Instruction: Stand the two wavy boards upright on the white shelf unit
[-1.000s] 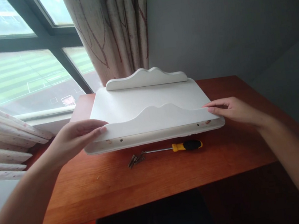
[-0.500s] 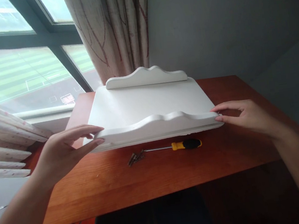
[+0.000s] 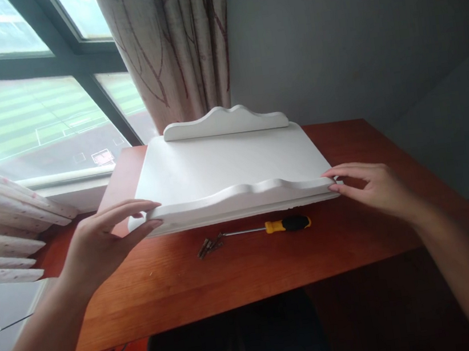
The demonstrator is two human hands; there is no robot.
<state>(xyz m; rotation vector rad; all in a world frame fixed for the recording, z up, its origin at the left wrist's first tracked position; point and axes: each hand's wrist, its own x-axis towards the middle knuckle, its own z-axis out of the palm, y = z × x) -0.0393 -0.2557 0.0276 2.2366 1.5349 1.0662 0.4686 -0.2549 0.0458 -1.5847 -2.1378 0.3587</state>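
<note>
Desk (image 3: 248, 277): reddish-brown wood grain, its near edge facing you.
Room: a dark-framed window (image 3: 72, 61) at your left looks out on a striped green field; a patterned curtain (image 3: 174, 45) hangs behind the desk, beside a grey wall (image 3: 328, 31).
White board (image 3: 232, 161): lies on the desk in front of you, rounded at the corners.
Rear strip (image 3: 225, 123): wavy-topped, upright along the board's far edge.
Front strip (image 3: 241, 198): wavy-topped, along the board's near edge, between your hands.
Screwdriver (image 3: 288, 224): yellow and black handle, lying on the desk just before the board, shaft pointing left.
Metal pieces (image 3: 209, 246): small pile at the screwdriver's tip.
Left hand (image 3: 100, 239): thumb and fingers parted by the strip's thickness, pinching its left end.
Right hand (image 3: 374, 186): same narrow opening; you grip the strip's right end.
</note>
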